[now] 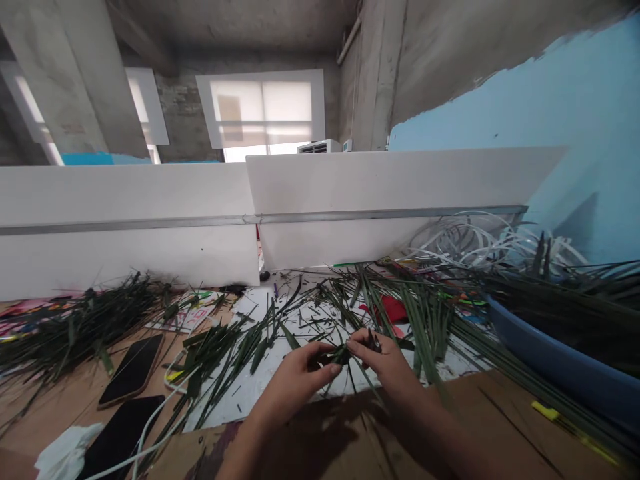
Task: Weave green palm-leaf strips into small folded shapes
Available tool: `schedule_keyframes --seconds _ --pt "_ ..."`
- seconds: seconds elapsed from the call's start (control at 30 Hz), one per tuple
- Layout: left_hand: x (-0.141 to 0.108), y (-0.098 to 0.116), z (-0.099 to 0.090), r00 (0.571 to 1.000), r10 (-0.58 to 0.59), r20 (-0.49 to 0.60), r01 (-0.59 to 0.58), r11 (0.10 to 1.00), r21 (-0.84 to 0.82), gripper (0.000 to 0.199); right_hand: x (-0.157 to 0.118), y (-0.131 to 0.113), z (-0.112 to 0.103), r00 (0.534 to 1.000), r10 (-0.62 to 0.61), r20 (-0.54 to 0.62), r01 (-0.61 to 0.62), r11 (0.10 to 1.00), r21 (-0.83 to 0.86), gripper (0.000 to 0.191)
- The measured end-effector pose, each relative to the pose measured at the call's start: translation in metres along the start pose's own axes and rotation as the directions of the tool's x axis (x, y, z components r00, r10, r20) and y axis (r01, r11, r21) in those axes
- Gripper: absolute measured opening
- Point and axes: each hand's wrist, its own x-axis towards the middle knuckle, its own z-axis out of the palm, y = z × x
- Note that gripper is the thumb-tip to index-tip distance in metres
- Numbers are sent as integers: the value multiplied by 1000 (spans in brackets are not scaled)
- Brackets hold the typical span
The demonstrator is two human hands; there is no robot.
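Looks like a small craft workshop, not a home. Bench (pixel 467 403) strewn with cut green leaf strips (pixel 425 313) and small trimmings, blue tub (pixel 555 373) full of more leaves, tangle of white strapping (pixel 465 240) at the back. White partition panels (pixel 410 180) on a metal rail (pixel 350 217) fence it in. Shell is raw: bare concrete ceiling (pixel 255 30), rough columns, half-painted blue wall (pixel 590 100), exposed pipe (pixel 350 40)

Two phones (pixel 133 370) at left, white cable (pixel 139 455), crumpled tissue (pixel 67 450), white panels (pixel 125 257) behind, apparently plastic strapping (pixel 450 240) coiled at right
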Motion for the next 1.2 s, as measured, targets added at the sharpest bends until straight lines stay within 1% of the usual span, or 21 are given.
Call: schedule_keyframes --seconds 0.07,0.13,0.2,0.27,0.4,0.57,0.67,0.8,1.07,1.2 --pt "-1 2 3 998 49 -31 -44 989 141 34 0 1 0 1000 -23 -1 23 1000 -18 38" --pt "-2 3 6 992 101 -72 -78 958 275 30 -1 1 0 999 -43 1 43 999 -32 38" --pt "-2 3 7 986 132 -104 -89 935 344 27 -2 1 0 999 -47 6 47 998 -31 37" --pt "-2 4 7 981 147 -128 -93 931 352 27 -2 1 -1 999 -39 11 39 999 -14 36" --pt "-1 3 7 971 155 -183 -96 950 297 24 -3 -2 -1 999 -20 33 19 1000 20 33" --pt "1 -2 10 960 139 -243 -108 985 136 25 -5 -9 2 997 -21 74 19 999 31 28" --pt "2 -6 14 964 113 -241 -101 993 62 25 -6 -12 4 995 -47 87 43 998 44 26" --pt "4 -8 18 971 98 -219 -96 995 19 23 -5 -11 4 995 -51 88 43 995 85 27" --pt "4 -4 22 982 57 -180 -77 991 -107 23 -5 -8 3 996 -30 88 23 996 89 29" --pt "5 -2 22 987 66 -145 -92 980 -176 26 -4 -8 3 997 -19 73 11 994 105 31"
